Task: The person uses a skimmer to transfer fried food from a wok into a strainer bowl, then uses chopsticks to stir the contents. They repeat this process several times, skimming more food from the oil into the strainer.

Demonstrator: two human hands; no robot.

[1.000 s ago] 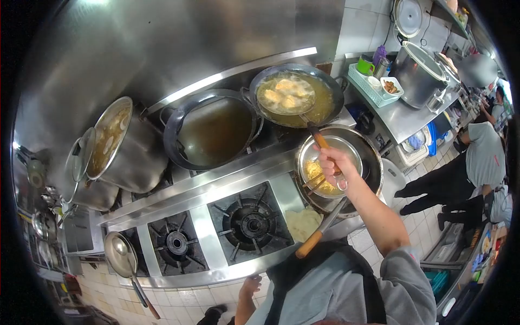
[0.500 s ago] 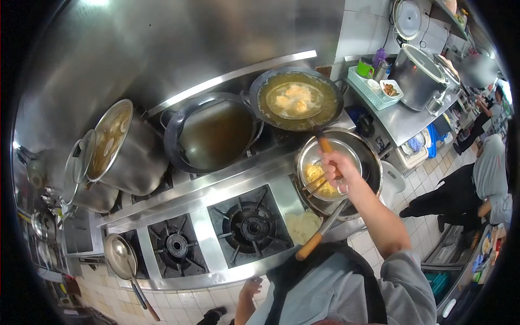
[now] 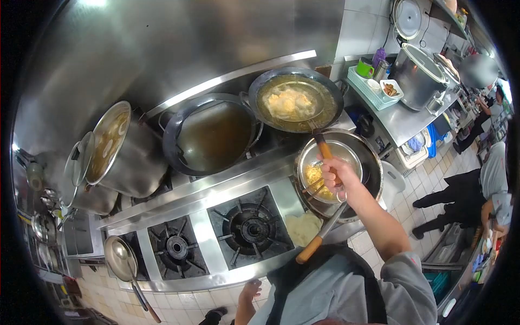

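Observation:
My right hand (image 3: pixel 338 176) is wrapped around the wooden handle of a skimmer (image 3: pixel 323 146). The skimmer's round head lies in the oil of the back right wok (image 3: pixel 257 116), under pale golden frying pieces (image 3: pixel 290 103). Below this hand sits a metal bowl (image 3: pixel 351 154) with yellow bits (image 3: pixel 316 176), set over a larger dark-rimmed pan (image 3: pixel 375 162). A second wooden-handled tool (image 3: pixel 310 252) rests across the pan's near side. My left hand (image 3: pixel 251 290) hangs by the stove's front edge, fingers loosely apart, holding nothing.
Left of the frying wok stands another wok (image 3: pixel 173 146) of dark liquid. Farther left are tall stockpots (image 3: pixel 143 168). Burners (image 3: pixel 254 225) line the front, with a pale cloth (image 3: pixel 303 227) alongside. A ladle-holding pan (image 3: pixel 116 265) sits front left. Other people (image 3: pixel 460 195) stand at right.
The skimmer's head and the frying pieces have shifted slightly within the oil, with the pieces now more clustered. My left hand stays low. A person at right has changed stance.

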